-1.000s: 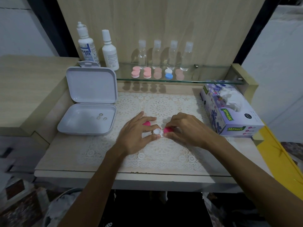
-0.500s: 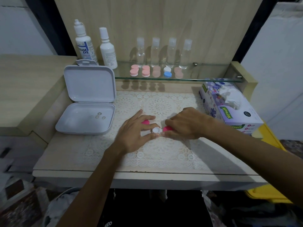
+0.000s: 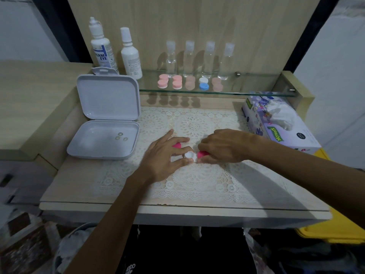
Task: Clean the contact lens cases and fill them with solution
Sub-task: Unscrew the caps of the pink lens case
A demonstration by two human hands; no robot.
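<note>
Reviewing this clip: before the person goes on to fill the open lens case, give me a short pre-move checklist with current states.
1. White lens case steadied by left hand: ok.
2. Left well uncapped, pink cap set aside on the mat: ok.
3. Right well uncapped: not ok, right hand grips its pink cap.
4. Solution bottle in hand: not ok, it stands on the shelf.
5. Wells clean and dry: cannot tell.

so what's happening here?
A person is working on a white lens case on the lace mat. The left hand pinches the case's open well; the right hand holds a pink cap at the other well. Another pink cap lies under the left fingers. The solution bottles stand untouched on the shelf.
</note>
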